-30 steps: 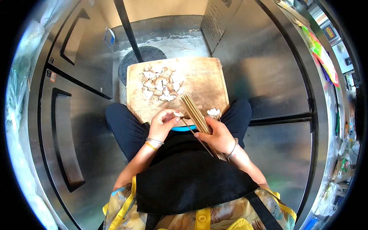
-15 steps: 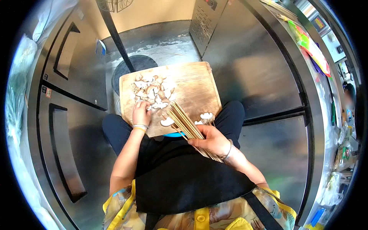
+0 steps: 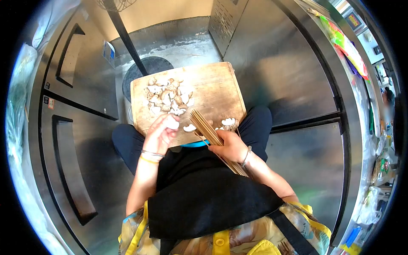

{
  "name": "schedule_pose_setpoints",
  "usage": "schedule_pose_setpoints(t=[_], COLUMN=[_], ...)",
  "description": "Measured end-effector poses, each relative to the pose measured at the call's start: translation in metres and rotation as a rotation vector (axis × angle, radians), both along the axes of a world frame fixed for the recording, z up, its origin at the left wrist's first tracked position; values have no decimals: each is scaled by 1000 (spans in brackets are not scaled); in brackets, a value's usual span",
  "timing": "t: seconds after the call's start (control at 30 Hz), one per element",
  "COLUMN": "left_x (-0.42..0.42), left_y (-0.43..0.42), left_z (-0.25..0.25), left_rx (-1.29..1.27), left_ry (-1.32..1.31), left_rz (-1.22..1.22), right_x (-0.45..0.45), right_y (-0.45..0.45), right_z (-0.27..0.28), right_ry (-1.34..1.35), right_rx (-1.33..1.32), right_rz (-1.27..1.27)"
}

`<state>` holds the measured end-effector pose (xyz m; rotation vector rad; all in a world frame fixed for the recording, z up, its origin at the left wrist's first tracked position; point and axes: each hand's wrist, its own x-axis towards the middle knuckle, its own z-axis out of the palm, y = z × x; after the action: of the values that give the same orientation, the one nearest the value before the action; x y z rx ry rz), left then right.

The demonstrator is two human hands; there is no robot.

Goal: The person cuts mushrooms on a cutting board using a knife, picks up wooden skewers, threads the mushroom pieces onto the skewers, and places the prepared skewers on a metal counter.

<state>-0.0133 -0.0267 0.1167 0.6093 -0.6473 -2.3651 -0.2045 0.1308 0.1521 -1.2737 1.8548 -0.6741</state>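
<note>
A pale piece of cut mushroom (image 3: 171,123) is pinched in the fingers of my left hand (image 3: 158,135), above the near left part of a wooden cutting board (image 3: 214,87). My right hand (image 3: 231,146) is wrapped around a bundle of wooden skewers (image 3: 206,127) that slants up toward the board. One skewer stands apart from the bundle, with a mushroom slice (image 3: 189,128) at its tip. A heap of cut mushrooms (image 3: 166,97) lies on the board's left half. More mushroom pieces (image 3: 228,122) sit at the near right edge, with skewer ends by them.
The board rests over my lap, with a bit of blue (image 3: 196,144) under its near edge. Steel cabinets (image 3: 301,170) stand close on both sides. A dark round object (image 3: 148,68) and a black pole (image 3: 127,40) are behind the board. Colourful packets (image 3: 346,44) lie on the right counter.
My left hand has lifted from the edge of the mushroom heap and come nearer, carrying a mushroom piece toward the skewers. My right hand keeps its hold on the bundle.
</note>
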Motion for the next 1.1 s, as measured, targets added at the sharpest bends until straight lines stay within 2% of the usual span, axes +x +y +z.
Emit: schedule_pose_setpoints(t=[0.1, 0.17, 0.2, 0.27, 0.43, 0.5, 0.67, 0.77, 1.1], left_x=[-13, -21, -24, -25, -21, -18, -13, -16, -18], left_y=[9, 13, 15, 18, 18, 21, 24, 28, 31], left_z=[5, 3, 3, 2, 17, 22, 15, 24, 23], left_rx=[-167, -133, -95, -88, 125, 110, 78, 3, -23], left_ry=[-106, -161, -219, -192, -13, -19, 16, 28, -44], left_rz=[-89, -42, 3, -10, -32, 26, 192, 196, 228], right_x=[3, 4, 4, 5, 5, 4, 9, 10, 12], right_y=[-1, 2, 3, 5, 5, 3, 3, 1, 0], right_z=[9, 15, 21, 29, 34, 34, 31, 37, 40], right_ry=[-133, -323, -321, -618, -679, -775, -813, -814, -897], right_rx=[-61, -70, -70, 8, -7, 14, 22, 13, -9], right_rz=[-25, -138, -137, -214, -174, -164, -103, -102, -104])
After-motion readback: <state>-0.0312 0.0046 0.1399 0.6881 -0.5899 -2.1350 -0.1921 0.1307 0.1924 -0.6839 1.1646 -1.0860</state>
